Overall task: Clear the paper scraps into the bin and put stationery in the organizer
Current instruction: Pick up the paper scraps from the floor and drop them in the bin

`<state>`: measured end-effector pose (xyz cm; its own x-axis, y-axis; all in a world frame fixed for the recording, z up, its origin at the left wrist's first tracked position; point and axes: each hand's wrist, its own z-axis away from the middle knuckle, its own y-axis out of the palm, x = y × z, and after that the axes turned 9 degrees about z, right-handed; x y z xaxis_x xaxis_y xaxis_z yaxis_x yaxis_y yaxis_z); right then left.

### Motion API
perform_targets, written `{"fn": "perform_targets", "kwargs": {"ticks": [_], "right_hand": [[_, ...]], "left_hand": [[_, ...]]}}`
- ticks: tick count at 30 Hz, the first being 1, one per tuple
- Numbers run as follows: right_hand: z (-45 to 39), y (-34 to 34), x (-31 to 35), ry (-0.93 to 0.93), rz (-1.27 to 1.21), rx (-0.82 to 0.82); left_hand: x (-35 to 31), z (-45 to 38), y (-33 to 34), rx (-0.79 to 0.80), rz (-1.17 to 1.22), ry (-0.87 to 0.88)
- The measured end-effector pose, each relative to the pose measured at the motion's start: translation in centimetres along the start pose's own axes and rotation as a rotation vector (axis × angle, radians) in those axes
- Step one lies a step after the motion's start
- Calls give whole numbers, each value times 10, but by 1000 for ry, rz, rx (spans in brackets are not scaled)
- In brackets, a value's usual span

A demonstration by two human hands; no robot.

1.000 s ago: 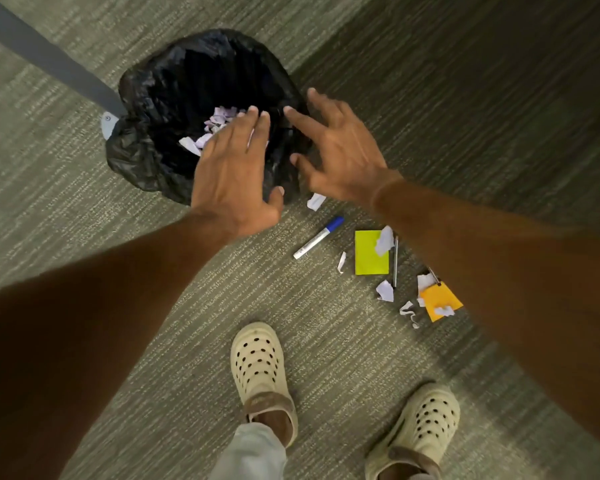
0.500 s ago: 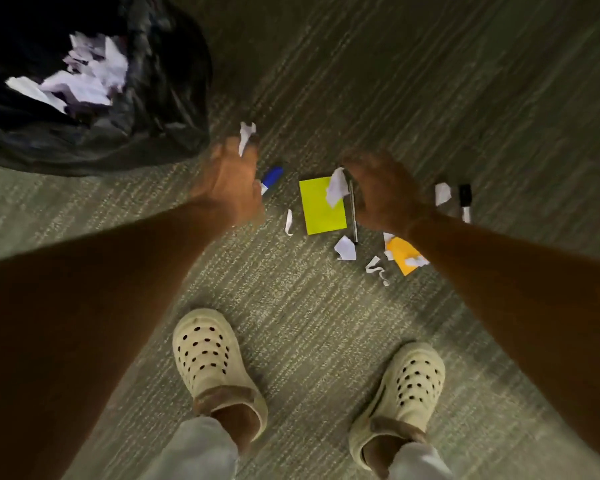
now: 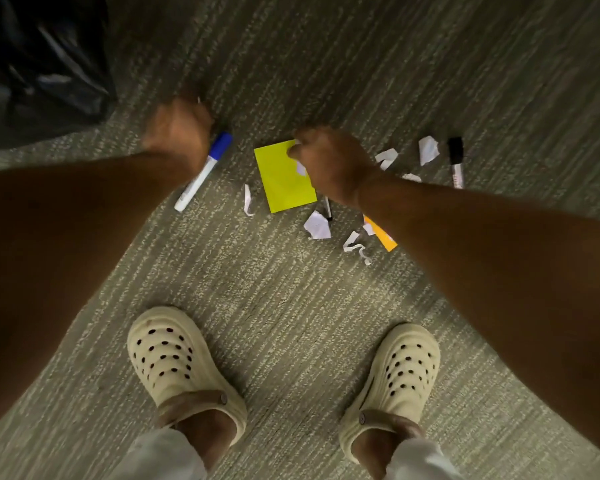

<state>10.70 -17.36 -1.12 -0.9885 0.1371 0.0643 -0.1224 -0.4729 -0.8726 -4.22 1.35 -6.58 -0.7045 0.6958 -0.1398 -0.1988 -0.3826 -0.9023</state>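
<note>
You stand on grey carpet point(image 3: 291, 306) in cream clogs, both arms reaching down. Your left hand point(image 3: 179, 131) is blurred and closed in a fist just beside the blue-capped marker point(image 3: 204, 169); whether it holds anything cannot be told. Your right hand point(image 3: 329, 161) pinches a white paper scrap point(image 3: 300, 168) over the far right corner of the yellow sticky note point(image 3: 283, 178). More white scraps point(image 3: 316, 225) lie near an orange note point(image 3: 383, 237). A black marker point(image 3: 456, 161) lies toward the right. The black bin bag point(image 3: 42, 64) fills the upper left corner.
</note>
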Motion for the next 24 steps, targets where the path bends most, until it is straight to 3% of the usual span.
{"fn": "perform_targets", "kwargs": {"ticks": [3, 7, 9, 12, 15, 19, 24], "right_hand": [[14, -2, -8, 143, -180, -98], [49, -2, -41, 377, -279, -222], [69, 0, -64, 486, -312, -229], [92, 11, -90, 586, -233, -186], [101, 27, -100, 661, -172, -160], [102, 40, -94, 594, -245, -131], [101, 55, -72, 480, -200, 19]], "left_hand": [[-1, -1, -2, 35, -55, -3], [-24, 27, -27, -36, 81, -2], [-41, 55, -38, -26, 160, 48], [-63, 96, -36, 115, 86, 212], [-69, 111, -19, 143, 106, 103], [-68, 124, 0, 209, 51, 87], [-69, 130, 7, 265, -35, 135]]}}
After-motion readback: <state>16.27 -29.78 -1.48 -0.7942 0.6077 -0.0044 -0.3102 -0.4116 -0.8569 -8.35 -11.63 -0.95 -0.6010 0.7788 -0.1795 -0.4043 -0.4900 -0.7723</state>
